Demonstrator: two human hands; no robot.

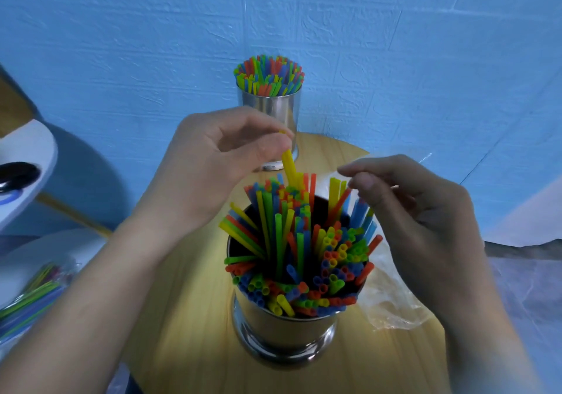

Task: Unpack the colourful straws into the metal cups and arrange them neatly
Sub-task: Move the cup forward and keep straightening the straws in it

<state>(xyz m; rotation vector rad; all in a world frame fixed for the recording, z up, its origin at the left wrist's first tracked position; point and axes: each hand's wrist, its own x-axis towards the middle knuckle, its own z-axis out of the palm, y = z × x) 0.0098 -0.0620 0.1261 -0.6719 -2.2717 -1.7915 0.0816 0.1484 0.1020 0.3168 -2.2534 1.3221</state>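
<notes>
A metal cup (pixel 282 333) stands near me on the round wooden table (pixel 188 317), packed with colourful straws (pixel 304 257) that lean in several directions. My left hand (pixel 213 162) hovers above its far rim and pinches the top of a yellow straw (pixel 289 165) between thumb and fingers. To the right of the cup my right hand (pixel 419 211) hangs with loosely curled fingers just over the blue and yellow straws, holding nothing. A second metal cup (pixel 273 111) with tidy upright straws (pixel 269 74) stands at the table's far edge.
A crumpled clear plastic bag (pixel 392 299) lies on the table to the right of the near cup. At the lower left, more straws in a plastic pack (pixel 30 296) rest on a white surface. A blue wall is behind the table.
</notes>
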